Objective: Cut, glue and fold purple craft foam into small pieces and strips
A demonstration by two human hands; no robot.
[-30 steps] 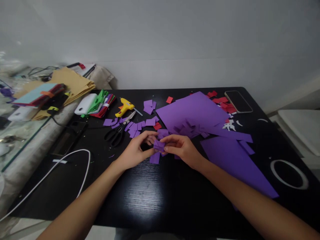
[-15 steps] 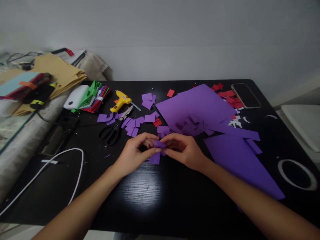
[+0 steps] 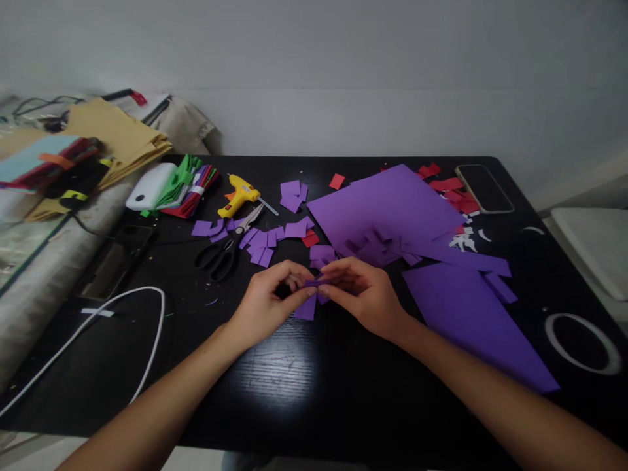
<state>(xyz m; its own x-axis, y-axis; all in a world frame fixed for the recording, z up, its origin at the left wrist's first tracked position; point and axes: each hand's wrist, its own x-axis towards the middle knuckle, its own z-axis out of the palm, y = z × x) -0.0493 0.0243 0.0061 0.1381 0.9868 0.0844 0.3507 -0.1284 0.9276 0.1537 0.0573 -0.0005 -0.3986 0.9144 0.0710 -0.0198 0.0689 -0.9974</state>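
Observation:
Between my two hands is a small folded piece of purple paper [image 3: 314, 282], seen nearly edge-on. My left hand [image 3: 275, 297] pinches its left end between thumb and fingers. At the other end, my right hand [image 3: 364, 294] is closed on it the same way. Just under and behind my fingertips lie more small purple paper pieces [image 3: 305, 310]. Black-handled scissors [image 3: 226, 247] rest left of my left hand among purple cut pieces [image 3: 262, 243]. Right of my right hand is a large purple sheet [image 3: 471, 314].
A yellow glue gun [image 3: 239, 196] lies behind the scissors. Another purple sheet [image 3: 373, 203] spreads across the back, near red scraps [image 3: 451, 190] and a phone [image 3: 485, 188]. A white tape ring [image 3: 552, 337] is at right. A white cable [image 3: 159, 327] loops at left.
The small purple paper has turned from showing its flat face to a thin edge between my fingertips. Both hands stay in nearly the same place.

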